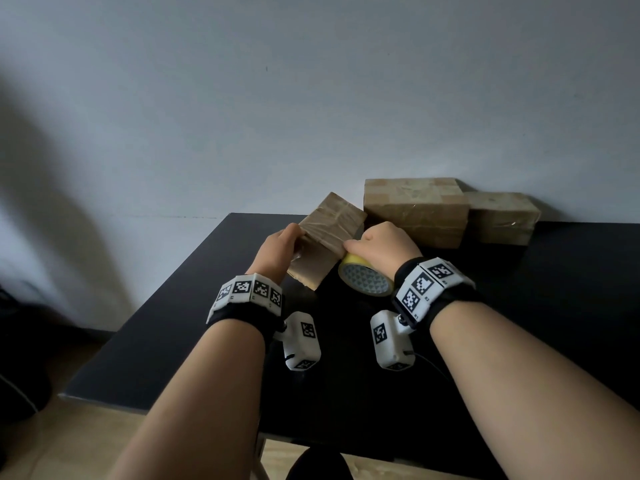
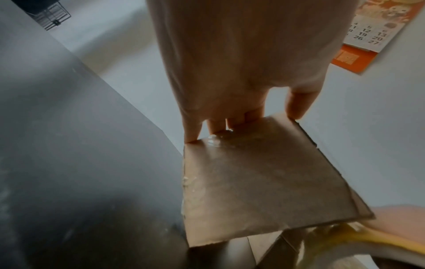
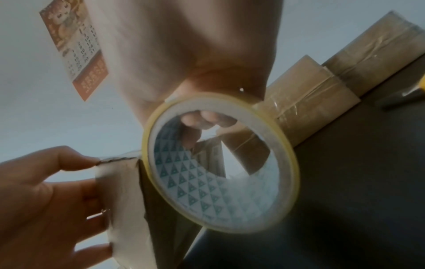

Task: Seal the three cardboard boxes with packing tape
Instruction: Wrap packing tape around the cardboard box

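Three cardboard boxes on the black desk (image 1: 166,323), all toward its far edge. You've got the small box (image 1: 325,237) tilted up off the surface, w/ its low end resting on the desk near the far-left corner area. Your left hand (image 1: 280,244) grips its left side: fingertips (image 2: 296,111) curl over the upper edge, thumb on the near face, per left wrist view. Clear tape already glints on that face.

Your right hand (image 1: 381,244) is just right of the same box, fingers wrapped round the yellow tape roll (image 1: 365,280); thumb tip touches the box's right edge. Roll stands on edge, patterned core facing you, touching the box's lower right side. Right wrist view shows fingers hooked through the core (image 3: 207,120). Can't tell whether a strip runs from roll to box.

Other 2: large box (image 1: 415,209) sits at the far edge just behind your right hand, w/ tape across its top. Third box (image 1: 502,216) is beside it to the right, touching or nearly so, lower in height.

Wall calendar (image 2: 372,34) shows behind, in both wrist views.
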